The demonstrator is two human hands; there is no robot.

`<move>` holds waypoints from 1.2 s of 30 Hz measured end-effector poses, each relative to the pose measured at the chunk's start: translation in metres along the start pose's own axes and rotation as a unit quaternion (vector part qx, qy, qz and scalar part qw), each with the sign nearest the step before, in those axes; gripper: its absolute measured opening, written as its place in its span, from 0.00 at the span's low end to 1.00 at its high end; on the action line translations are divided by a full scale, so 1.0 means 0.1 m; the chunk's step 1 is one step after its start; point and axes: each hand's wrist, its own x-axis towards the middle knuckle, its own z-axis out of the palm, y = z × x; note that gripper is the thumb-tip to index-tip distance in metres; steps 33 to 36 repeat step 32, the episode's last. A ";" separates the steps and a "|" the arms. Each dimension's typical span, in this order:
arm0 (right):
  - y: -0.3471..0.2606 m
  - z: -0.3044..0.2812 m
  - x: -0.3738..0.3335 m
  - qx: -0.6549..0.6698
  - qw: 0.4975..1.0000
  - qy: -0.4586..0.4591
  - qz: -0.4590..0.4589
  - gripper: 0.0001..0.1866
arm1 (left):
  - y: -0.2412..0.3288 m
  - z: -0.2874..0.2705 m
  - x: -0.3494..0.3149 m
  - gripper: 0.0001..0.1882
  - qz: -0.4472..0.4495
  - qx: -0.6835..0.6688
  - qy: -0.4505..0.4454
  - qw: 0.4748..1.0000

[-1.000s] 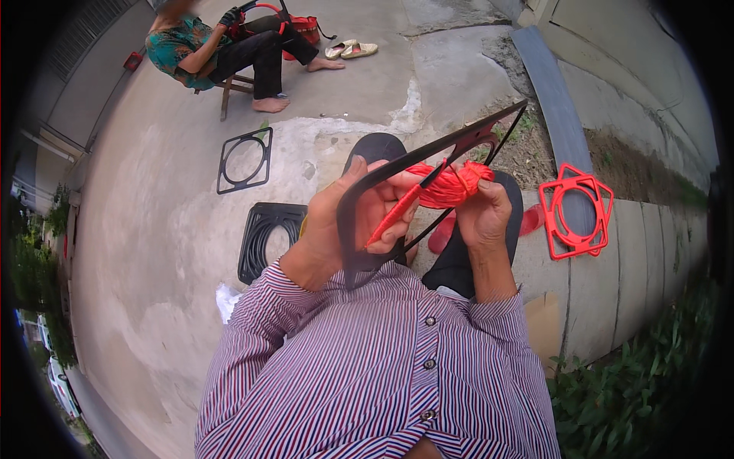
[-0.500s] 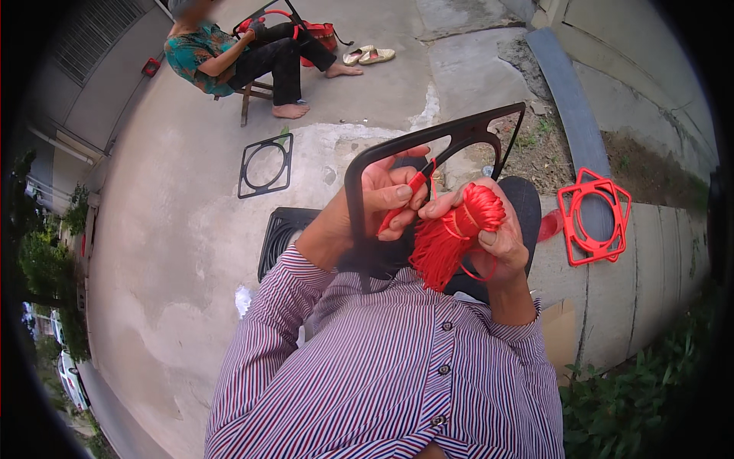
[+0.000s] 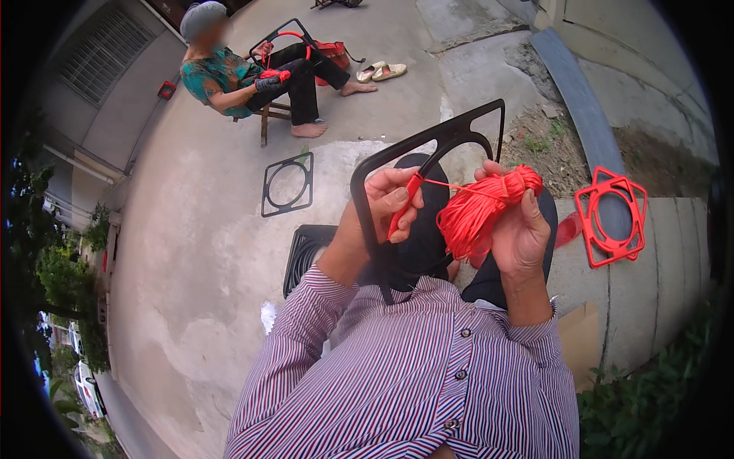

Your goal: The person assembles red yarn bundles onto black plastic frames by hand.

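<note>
My left hand point(image 3: 390, 205) pinches the inner ring of a black square frame point(image 3: 432, 131), right where red cord point(image 3: 405, 203) is wound tightly around it. The frame stands tilted over my lap. A thin strand runs taut from that wrapped stretch to a thick bundle of red cord point(image 3: 478, 214). My right hand point(image 3: 521, 237) holds this bundle, tied near its upper end, with its loops fanning down to the left. Part of the ring is hidden behind my left fingers.
Red frames point(image 3: 612, 222) lie stacked at the right. A black frame point(image 3: 287, 185) lies on the concrete, with stacked black frames point(image 3: 306, 256) beside my leg. Ahead, a seated person point(image 3: 229, 84) handles another frame with red cord. Pale shoes point(image 3: 382, 72) lie near that person.
My right hand has drawn the cord bundle away to the right, and the strand to the ring now stretches straight. My left hand stays on the wrapped part. The view has shifted slightly.
</note>
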 end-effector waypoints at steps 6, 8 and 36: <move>-0.40 -0.48 0.30 0.157 0.972 0.156 -0.079 0.19 | 0.00 -0.06 -0.04 0.17 -0.002 -0.016 0.014 1.000; -0.40 -0.49 0.35 0.144 0.967 0.206 -0.049 0.20 | -0.04 -0.04 -0.05 0.17 -0.006 -0.025 -0.008 1.000; -0.19 0.66 0.17 -0.576 0.810 -0.047 -0.095 0.21 | -0.21 0.40 0.00 0.26 -0.073 0.032 0.038 0.996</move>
